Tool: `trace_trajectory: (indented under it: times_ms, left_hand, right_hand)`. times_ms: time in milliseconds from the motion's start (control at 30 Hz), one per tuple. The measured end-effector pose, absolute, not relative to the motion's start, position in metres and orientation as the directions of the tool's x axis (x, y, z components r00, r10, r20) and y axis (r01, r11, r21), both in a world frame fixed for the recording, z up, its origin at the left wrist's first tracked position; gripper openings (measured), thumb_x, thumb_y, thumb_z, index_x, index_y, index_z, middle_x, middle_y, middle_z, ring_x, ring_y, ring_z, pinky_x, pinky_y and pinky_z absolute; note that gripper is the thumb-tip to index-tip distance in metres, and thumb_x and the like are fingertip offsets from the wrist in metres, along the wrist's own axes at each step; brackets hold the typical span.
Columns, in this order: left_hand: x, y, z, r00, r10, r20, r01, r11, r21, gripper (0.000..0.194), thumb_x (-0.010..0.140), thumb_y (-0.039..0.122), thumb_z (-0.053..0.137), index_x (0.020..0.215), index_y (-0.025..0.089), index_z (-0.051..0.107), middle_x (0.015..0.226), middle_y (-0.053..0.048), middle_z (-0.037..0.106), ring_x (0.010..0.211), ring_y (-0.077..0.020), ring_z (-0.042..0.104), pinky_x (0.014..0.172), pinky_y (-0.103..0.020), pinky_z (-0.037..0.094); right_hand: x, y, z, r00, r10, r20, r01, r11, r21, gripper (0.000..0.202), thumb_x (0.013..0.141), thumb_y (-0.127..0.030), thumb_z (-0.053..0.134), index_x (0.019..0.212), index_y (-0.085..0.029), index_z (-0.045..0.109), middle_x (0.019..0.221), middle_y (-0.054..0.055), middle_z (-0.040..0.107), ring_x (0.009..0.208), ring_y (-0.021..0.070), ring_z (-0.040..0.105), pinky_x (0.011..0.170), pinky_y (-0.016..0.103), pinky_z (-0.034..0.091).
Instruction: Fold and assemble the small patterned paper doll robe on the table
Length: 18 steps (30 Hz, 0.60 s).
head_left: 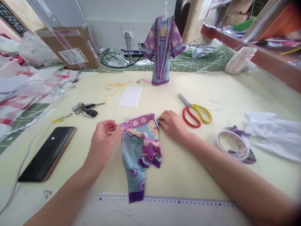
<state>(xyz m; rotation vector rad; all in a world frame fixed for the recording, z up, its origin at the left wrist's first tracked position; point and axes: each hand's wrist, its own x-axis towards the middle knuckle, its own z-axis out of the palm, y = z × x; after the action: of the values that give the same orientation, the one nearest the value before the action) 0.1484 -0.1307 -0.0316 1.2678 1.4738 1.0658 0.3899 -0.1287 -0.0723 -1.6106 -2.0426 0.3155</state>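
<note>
A small doll-sized garment [134, 153] of blue and purple patterned fabric lies on the pale tabletop in front of me. Its blue panel hangs down toward me, with a purple band at the bottom end. Along its top runs a purple floral strip. My left hand [103, 136] pinches the garment's upper left corner between thumb and fingers. At the upper right edge, my right hand [171, 124] has its fingers bent together on the cloth; the fingertips are partly hidden. The purple lower end overlaps a clear ruler [174, 201] near the table's front.
Red-and-yellow-handled scissors [195, 113] lie right of my right hand, beyond a tape roll [231, 145]. A phone [48, 153] and keys [88, 110] rest at left. Behind stand a dressed doll form [162, 53], a white card [130, 96] and a cardboard box [70, 47].
</note>
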Motion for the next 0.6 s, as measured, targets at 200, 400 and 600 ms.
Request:
trace_trajectory:
  times_ms: [200, 400, 600]
  left_hand:
    - [0.204, -0.147, -0.037, 0.474, 0.842, 0.256, 0.582, -0.518, 0.627, 0.046, 0.058, 0.042, 0.077, 0.094, 0.02, 0.059, 0.094, -0.007, 0.057, 0.093, -0.0287, 0.05, 0.091, -0.041, 0.033]
    - [0.208, -0.118, -0.053, 0.476, 0.872, 0.119, 0.6, -0.42, 0.681, 0.005, 0.071, 0.018, 0.059, 0.07, 0.021, 0.063, 0.073, -0.003, 0.06, 0.068, -0.02, 0.054, 0.07, -0.031, 0.039]
    - [0.19, -0.102, -0.041, 0.298, 0.952, -0.07, 0.577, -0.121, 0.808, 0.009, 0.071, 0.022, 0.057, 0.078, 0.02, 0.063, 0.058, 0.003, 0.059, 0.049, -0.0128, 0.052, 0.049, -0.022, 0.035]
  right_hand:
    - [0.389, -0.125, -0.076, -0.14, 0.955, 0.26, 0.832, 0.256, -0.492, 0.02, 0.084, -0.015, 0.047, 0.088, -0.017, 0.066, 0.092, 0.007, 0.062, 0.087, 0.0189, 0.052, 0.081, 0.031, 0.038]
    - [0.396, -0.126, -0.071, -0.141, 0.962, 0.234, 0.794, 0.251, -0.554, 0.017, 0.081, -0.018, 0.055, 0.094, -0.017, 0.065, 0.095, 0.006, 0.064, 0.089, 0.018, 0.055, 0.081, 0.03, 0.041]
    - [0.409, -0.128, -0.067, -0.122, 0.976, 0.182, 0.771, 0.208, -0.602, 0.017, 0.081, -0.018, 0.055, 0.094, -0.018, 0.066, 0.097, 0.005, 0.065, 0.089, 0.0183, 0.057, 0.08, 0.031, 0.042]
